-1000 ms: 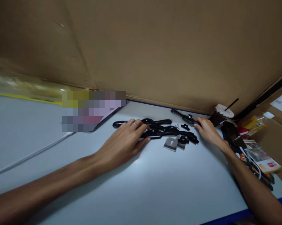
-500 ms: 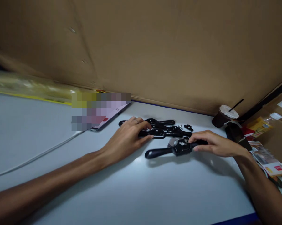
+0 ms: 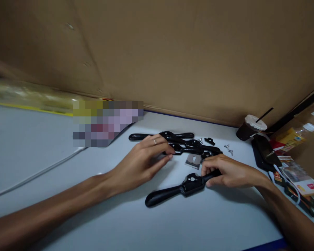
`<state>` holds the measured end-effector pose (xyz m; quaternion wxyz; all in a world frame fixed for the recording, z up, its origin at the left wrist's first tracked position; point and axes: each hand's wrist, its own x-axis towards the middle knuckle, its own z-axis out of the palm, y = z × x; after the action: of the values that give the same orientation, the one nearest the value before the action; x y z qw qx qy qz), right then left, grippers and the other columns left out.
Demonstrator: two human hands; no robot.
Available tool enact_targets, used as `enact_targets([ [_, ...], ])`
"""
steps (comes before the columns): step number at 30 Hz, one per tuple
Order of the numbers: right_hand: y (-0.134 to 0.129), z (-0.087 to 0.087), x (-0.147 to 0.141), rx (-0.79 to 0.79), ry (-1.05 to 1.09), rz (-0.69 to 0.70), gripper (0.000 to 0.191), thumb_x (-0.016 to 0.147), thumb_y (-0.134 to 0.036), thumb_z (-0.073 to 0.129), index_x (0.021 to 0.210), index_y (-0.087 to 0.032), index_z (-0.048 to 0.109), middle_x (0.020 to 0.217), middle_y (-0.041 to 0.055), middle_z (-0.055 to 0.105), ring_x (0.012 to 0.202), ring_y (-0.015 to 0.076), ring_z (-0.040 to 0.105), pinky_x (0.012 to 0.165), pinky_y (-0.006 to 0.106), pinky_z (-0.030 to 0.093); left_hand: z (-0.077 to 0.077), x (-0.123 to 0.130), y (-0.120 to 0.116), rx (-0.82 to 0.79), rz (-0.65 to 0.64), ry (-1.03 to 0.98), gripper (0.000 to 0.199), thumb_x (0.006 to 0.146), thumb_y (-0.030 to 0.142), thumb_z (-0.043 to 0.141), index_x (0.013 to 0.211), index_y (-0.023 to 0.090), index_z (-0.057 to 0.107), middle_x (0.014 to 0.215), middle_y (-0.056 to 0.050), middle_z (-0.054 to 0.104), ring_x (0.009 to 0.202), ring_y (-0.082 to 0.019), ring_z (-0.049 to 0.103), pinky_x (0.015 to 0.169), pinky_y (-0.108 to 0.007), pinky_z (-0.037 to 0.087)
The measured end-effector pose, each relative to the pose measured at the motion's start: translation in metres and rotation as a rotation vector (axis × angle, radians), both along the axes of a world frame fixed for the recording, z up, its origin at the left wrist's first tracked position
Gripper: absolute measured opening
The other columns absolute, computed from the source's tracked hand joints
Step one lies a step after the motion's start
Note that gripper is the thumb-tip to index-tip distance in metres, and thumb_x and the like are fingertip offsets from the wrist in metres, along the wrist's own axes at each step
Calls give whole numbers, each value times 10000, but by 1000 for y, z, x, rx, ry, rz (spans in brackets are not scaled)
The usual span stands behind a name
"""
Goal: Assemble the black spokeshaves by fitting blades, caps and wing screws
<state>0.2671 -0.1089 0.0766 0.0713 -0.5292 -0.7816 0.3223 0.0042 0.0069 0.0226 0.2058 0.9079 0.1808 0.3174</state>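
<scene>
My right hand (image 3: pixel 228 170) is closed around one handle of a black spokeshave (image 3: pixel 192 184), whose other handle points to the left. My left hand (image 3: pixel 148 157) lies over the row of spokeshaves behind, its bent fingers and thumb pinched at the near spokeshave (image 3: pixel 176 149), with that one's left handle hidden beneath. Another black spokeshave (image 3: pixel 166 134) lies at the back of the row. A flat grey blade (image 3: pixel 193 161) with a keyhole slot rests between my hands. Close by are a black cap piece (image 3: pixel 209 141) and a small silver thumbscrew (image 3: pixel 200 140).
More silver thumbscrews (image 3: pixel 228 150) lie to the right. Beyond stand a lidded cup (image 3: pixel 251 127) with a straw, a dark case (image 3: pixel 265 153) and printed packets (image 3: pixel 299 176). A blurred-out device (image 3: pixel 107 125) with a white cable (image 3: pixel 41 170) is at the left. A cardboard wall (image 3: pixel 172 59) rises behind.
The spokeshave in my right hand has come nearer and lower, uncovering the grey blade and the thumbscrews at right. My left hand has shifted slightly along the row.
</scene>
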Motion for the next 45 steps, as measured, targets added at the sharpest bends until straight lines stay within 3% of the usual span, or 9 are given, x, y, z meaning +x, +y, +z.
enact_targets([
  [5,-5,-2,-13,103,-87,-78,152,797,-121,749,836,-194,622,844,-10,637,773,158,566,693,276,398,6,1,-19,29,-137,79,239,1037,259,441,1024,202,673,934,-45,680,858,-190,619,769,-331,469],
  [10,-12,-10,-30,318,-114,-52,93,847,-209,713,872,-186,627,903,28,650,845,191,577,742,321,430,8,0,-25,139,-181,254,244,1012,326,515,1164,204,663,977,-58,679,871,-223,629,774,-358,480],
  [14,-16,-32,-45,552,91,-87,100,952,-258,607,913,-169,631,844,38,646,760,171,572,689,310,460,4,-1,-26,214,-191,261,241,994,397,570,1078,194,670,927,-54,649,817,-225,610,726,-353,471],
  [17,-18,-44,-54,676,71,-45,161,1007,-240,514,998,-153,649,862,66,662,782,191,578,703,335,488,1,0,-27,210,-215,251,210,998,380,564,983,193,660,860,-39,624,729,-197,576,638,-321,434],
  [21,-21,-44,-59,732,-9,-67,208,1027,-246,499,1067,-132,669,906,86,665,828,207,582,720,346,509,-2,2,-32,197,-191,244,201,997,374,580,925,194,636,815,-30,612,681,-190,561,595,-316,403],
  [26,-26,-39,-63,858,-70,-26,227,974,-122,475,892,-140,686,835,77,632,764,202,526,667,328,476,-5,5,-48,148,-104,240,155,954,345,648,947,190,645,860,-44,655,742,-222,614,652,-349,458],
  [30,-31,-38,-69,878,-97,-52,192,959,-117,499,909,-138,683,831,85,645,768,215,517,685,349,489,-3,5,-57,108,-94,220,138,955,335,628,983,203,656,887,-51,688,744,-226,632,662,-359,483],
  [37,-32,-43,-75,905,-103,-34,287,908,-38,406,911,-136,676,780,91,630,709,217,485,629,358,489,-3,3,-54,37,-102,204,146,945,342,613,989,220,679,899,-55,686,751,-227,637,666,-358,497],
  [45,-30,-47,-76,1005,-153,7,298,926,-33,394,841,-97,672,715,71,566,649,196,417,561,338,398,-2,2,-46,-33,-181,235,182,995,360,558,960,220,668,876,-51,664,723,-202,625,617,-326,489],
])
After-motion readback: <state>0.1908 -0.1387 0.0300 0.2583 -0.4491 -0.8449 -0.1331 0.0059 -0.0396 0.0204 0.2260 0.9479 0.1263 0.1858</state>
